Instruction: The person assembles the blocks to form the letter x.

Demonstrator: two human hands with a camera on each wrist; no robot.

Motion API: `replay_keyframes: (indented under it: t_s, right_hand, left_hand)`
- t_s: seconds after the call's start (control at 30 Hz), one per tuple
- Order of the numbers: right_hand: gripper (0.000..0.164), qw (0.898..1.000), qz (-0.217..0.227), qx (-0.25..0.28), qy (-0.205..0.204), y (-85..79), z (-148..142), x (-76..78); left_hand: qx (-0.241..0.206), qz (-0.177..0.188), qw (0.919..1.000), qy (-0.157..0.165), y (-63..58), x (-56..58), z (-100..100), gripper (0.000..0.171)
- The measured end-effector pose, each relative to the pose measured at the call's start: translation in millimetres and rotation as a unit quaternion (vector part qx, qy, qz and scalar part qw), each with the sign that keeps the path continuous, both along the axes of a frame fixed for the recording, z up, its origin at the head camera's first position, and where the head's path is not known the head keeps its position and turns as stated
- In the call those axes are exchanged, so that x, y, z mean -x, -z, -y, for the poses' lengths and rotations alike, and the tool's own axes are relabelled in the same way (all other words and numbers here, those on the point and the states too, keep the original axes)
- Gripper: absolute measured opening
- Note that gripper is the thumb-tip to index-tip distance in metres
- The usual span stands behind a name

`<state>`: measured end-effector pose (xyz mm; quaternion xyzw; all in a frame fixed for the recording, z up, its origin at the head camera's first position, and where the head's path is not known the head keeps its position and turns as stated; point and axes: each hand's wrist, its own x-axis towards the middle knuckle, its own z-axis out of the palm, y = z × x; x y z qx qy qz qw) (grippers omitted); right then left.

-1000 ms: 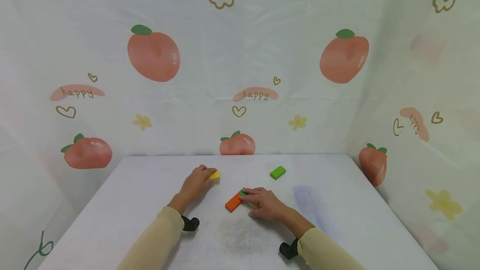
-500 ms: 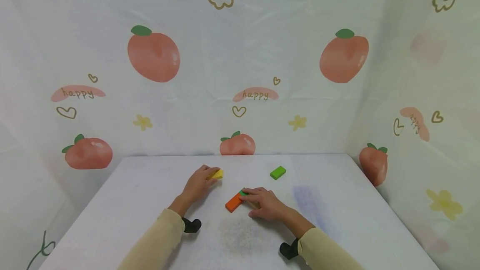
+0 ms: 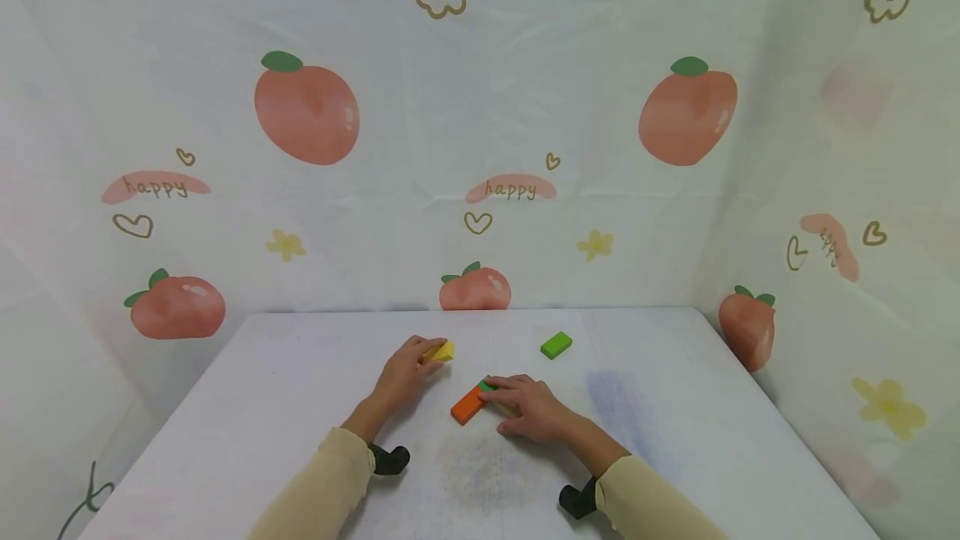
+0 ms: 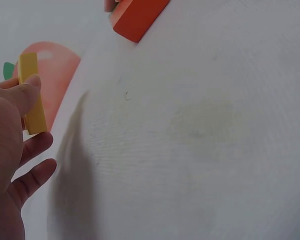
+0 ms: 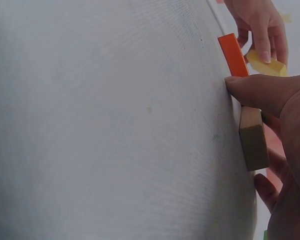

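Observation:
My left hand (image 3: 401, 372) pinches a yellow block (image 3: 447, 352) between thumb and fingers. In the left wrist view the yellow block (image 4: 36, 119) shows as a long bar. Nearer the middle of the table, my right hand (image 3: 536, 408) rests round a small group of blocks. An orange block (image 3: 467, 407) lies slantwise beside its fingertips, and a green block (image 3: 486, 387) is partly covered by them. Between thumb and fingers it holds a plain wooden block (image 5: 254, 142), partly hidden by the hand. The right thumb reaches near the orange block (image 5: 233, 55).
A light green block (image 3: 557, 346) lies apart, towards the back right of the white table (image 3: 300, 407). A black wrist camera mount (image 3: 392, 461) sticks out from the left sleeve, another mount (image 3: 577, 501) from the right. A printed cloth (image 3: 480, 107) hangs behind.
My left hand has moved slightly right and towards me with the yellow block, closer to the orange block. The right hand and the other blocks have stayed put.

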<state>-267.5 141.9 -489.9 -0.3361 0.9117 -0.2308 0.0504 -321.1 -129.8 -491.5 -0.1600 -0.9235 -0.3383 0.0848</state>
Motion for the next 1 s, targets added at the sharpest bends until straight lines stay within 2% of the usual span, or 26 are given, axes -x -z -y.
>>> replay_keyframes:
  t_s: [0.3,0.6,1.0]
  right_hand:
    - [0.054,1.000,0.004,0.010,-0.003,-3.0,0.8,-2.2]
    - [0.055,1.000,0.017,-0.005,0.013,-3.4,2.3,-1.7]
    - [0.055,1.000,0.015,-0.002,0.013,-2.6,1.9,-1.5]
  left_hand:
    - [-0.001,-0.012,0.9998,0.014,3.7,-4.7,-4.4,0.041]
    - [0.001,-0.015,0.9996,0.023,3.4,-8.8,-9.6,0.041]
    - [0.007,-0.031,0.9988,0.038,6.9,-8.8,-11.0,0.039]
